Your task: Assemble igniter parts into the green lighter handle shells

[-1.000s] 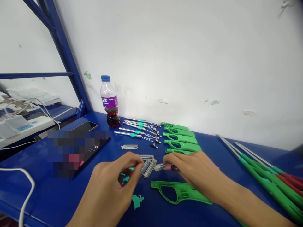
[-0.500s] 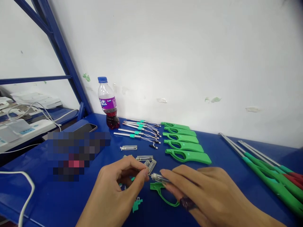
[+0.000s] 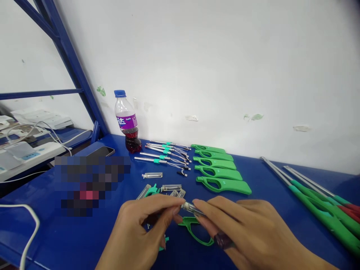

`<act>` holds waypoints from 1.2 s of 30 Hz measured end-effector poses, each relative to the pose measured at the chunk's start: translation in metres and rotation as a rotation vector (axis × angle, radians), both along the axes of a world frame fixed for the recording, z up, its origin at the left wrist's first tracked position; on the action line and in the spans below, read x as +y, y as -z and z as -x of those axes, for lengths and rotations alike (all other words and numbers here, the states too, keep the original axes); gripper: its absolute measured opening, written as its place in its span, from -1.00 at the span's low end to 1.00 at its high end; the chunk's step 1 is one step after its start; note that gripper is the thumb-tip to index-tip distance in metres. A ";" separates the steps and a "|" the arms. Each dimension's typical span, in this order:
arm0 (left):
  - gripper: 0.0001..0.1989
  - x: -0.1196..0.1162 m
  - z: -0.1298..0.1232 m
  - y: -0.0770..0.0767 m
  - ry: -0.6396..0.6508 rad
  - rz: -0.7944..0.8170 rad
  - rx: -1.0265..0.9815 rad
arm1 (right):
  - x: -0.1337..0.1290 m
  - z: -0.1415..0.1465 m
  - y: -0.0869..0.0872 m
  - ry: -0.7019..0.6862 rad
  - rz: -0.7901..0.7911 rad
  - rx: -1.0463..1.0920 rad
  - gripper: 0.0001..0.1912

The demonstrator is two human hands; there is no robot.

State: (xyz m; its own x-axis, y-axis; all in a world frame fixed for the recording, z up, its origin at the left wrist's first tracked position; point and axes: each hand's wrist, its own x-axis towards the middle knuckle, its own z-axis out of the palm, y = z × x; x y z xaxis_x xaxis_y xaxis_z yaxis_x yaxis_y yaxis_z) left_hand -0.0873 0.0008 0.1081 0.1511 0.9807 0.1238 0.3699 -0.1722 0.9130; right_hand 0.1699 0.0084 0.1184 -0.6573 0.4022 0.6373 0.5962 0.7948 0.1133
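My right hand (image 3: 236, 225) is closed around a clear lighter fuel tank (image 3: 191, 208), its capped end pointing left. The forefinger of my left hand (image 3: 149, 221) touches that end, with the thumb bent below; whatever these fingers pinch is too small to make out. Beneath the hands lies a green lighter handle shell (image 3: 197, 234), partly covered. Several more clear tanks (image 3: 171, 187) lie just beyond my left hand. Around that hand are small teal plastic pieces (image 3: 152, 190), partly hidden by it.
Metal lighter tubes with wires (image 3: 150, 159) and green handle shells (image 3: 225, 185) lie in rows at the back. Long lighters (image 3: 306, 202) are at right. A drink bottle (image 3: 126, 122), a phone (image 3: 101, 151) and a white cable (image 3: 35, 221) are at left.
My left forefinger has moved right onto the end of the tank, closing the small gap. The tank stays in my right hand, which has hardly moved.
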 end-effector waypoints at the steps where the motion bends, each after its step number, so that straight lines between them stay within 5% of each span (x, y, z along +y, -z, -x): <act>1: -0.75 0.001 0.000 -0.001 0.004 -0.019 -0.008 | -0.001 0.000 -0.001 0.000 0.002 0.001 -0.71; 8: -0.82 0.003 -0.001 -0.009 -0.004 -0.123 -0.014 | -0.001 0.000 0.002 0.033 -0.015 0.032 -0.71; 17: -0.84 0.001 0.004 -0.010 -0.009 -0.036 0.007 | 0.000 -0.002 -0.003 0.005 0.003 0.028 -0.66; 24: -0.84 -0.003 0.001 -0.011 0.004 -0.223 -0.068 | -0.001 -0.005 -0.002 0.010 0.023 0.042 -0.73; 32: -0.84 -0.004 0.004 -0.014 0.064 -0.180 -0.087 | -0.002 -0.006 -0.004 -0.034 0.114 0.032 -0.73; 36: -0.87 -0.002 0.003 -0.016 0.042 -0.184 -0.082 | -0.004 -0.009 0.000 -0.065 0.289 0.129 -0.67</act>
